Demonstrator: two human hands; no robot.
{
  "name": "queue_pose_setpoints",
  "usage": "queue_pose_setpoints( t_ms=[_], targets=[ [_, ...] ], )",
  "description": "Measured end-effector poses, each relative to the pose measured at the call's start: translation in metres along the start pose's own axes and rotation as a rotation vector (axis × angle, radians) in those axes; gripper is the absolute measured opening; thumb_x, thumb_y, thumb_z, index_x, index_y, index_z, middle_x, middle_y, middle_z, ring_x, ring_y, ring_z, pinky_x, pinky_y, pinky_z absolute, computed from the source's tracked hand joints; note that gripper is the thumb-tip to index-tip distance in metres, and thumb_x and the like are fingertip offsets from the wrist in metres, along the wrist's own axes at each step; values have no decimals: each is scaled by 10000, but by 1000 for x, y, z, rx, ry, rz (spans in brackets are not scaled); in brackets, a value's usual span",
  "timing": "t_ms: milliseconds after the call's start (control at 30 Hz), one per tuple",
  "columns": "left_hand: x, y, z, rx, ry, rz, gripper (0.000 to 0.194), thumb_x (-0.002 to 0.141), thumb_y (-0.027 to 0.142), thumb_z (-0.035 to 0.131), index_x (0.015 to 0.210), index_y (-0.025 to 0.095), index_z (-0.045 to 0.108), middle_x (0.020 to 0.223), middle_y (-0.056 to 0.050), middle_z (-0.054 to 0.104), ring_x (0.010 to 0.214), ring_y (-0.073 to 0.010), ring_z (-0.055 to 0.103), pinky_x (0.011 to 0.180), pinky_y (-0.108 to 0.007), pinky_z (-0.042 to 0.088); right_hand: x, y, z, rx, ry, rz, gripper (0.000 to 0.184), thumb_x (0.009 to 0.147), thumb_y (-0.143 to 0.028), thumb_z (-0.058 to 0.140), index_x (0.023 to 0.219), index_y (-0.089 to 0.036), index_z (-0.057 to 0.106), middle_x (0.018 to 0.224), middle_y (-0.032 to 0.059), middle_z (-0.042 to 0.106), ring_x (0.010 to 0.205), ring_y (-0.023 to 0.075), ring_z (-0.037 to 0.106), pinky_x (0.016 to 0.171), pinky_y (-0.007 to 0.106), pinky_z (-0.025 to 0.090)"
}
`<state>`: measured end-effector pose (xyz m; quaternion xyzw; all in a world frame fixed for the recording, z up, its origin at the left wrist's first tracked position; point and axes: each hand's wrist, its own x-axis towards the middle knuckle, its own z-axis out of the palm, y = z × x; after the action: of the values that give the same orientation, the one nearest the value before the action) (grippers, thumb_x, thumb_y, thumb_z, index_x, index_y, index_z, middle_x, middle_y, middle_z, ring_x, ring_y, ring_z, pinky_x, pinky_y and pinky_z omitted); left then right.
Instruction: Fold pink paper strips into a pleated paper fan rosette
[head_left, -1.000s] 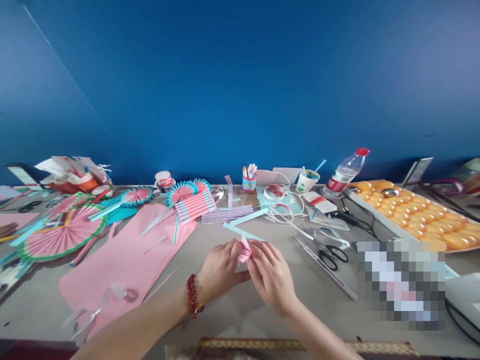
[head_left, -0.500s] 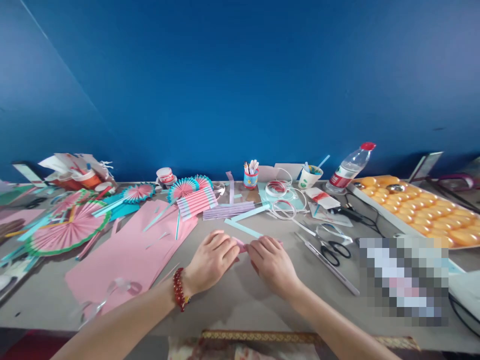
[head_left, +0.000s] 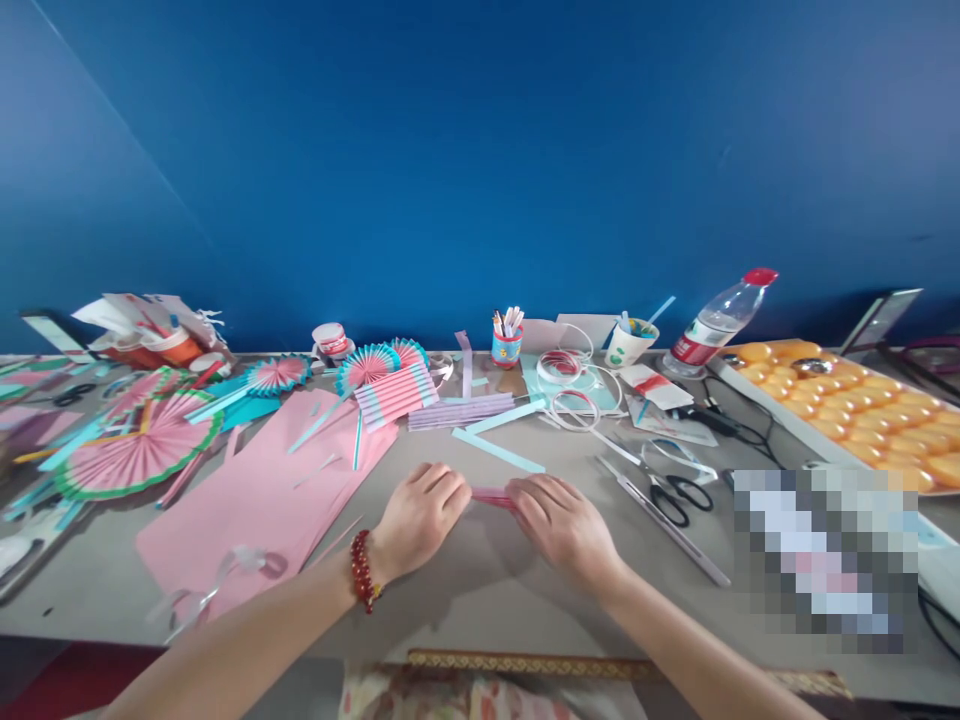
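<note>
Between my two hands lies a narrow folded strip of pink paper, stretched sideways just above or on the table. My left hand, with a red beaded bracelet at the wrist, is closed on its left end. On the right end the fingers of my right hand are closed too; most of the strip is hidden under both hands. Past them lies a bent light-blue paper strip. To the left are pink paper sheets and a pleated pink and blue paper piece.
Black-handled scissors and a long pale cutter or ruler lie to the right. Behind stand a pen cup, a paper cup and a tilted bottle. Pleated fans spread at left; an orange bubbled tray sits far right.
Earlier my hands were together, pinching a small fanned pink fold. They have moved apart, and the pink paper is now flattened into a strip between them. The view has shifted slightly.
</note>
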<state>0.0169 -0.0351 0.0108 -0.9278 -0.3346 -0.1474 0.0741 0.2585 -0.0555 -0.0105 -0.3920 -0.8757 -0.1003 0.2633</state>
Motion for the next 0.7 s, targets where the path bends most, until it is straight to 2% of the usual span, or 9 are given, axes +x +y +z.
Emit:
queue_pose_setpoints(
  t_ms=[133, 333, 533, 600, 700],
  targets=[
    [-6, -1, 4, -12, -10, 25, 148, 941, 113, 452, 916, 173, 584, 942, -64, 608, 882, -212, 527, 767, -359, 438, -13, 8, -5, -58, 24, -61, 216, 949, -129, 504, 1060, -206, 673, 1076, 75, 716, 988, 212, 625, 867, 360, 469],
    [-10, 0, 10, 14, -34, 47, 135, 938, 112, 461, 916, 161, 585, 959, -68, 603, 878, -215, 523, 773, -355, 438, -19, 6, -10, -107, -14, -51, 229, 955, -124, 479, 1006, -194, 692, 934, 67, 707, 872, 210, 610, 761, 339, 458],
    [-20, 3, 14, 41, -73, 80, 124, 913, 88, 486, 880, 171, 571, 893, -60, 577, 819, -210, 508, 732, -353, 437, -27, 6, -10, -59, -61, -45, 252, 944, -101, 462, 980, -208, 688, 891, 66, 692, 837, 201, 594, 779, 340, 447],
    [-23, 4, 16, 46, -84, 77, 123, 914, 96, 487, 929, 175, 579, 897, -62, 574, 823, -212, 509, 728, -354, 439, -31, 7, -8, -44, -83, -62, 240, 936, -102, 468, 979, -200, 683, 882, 70, 686, 837, 204, 589, 786, 343, 447],
    [-24, 3, 17, 77, -99, 100, 238, 921, 122, 494, 1133, 202, 566, 920, -61, 576, 835, -216, 516, 705, -345, 437, -33, 8, -6, -59, -116, -65, 234, 930, -102, 470, 984, -192, 679, 930, 82, 688, 878, 216, 585, 799, 350, 447]
  ],
)
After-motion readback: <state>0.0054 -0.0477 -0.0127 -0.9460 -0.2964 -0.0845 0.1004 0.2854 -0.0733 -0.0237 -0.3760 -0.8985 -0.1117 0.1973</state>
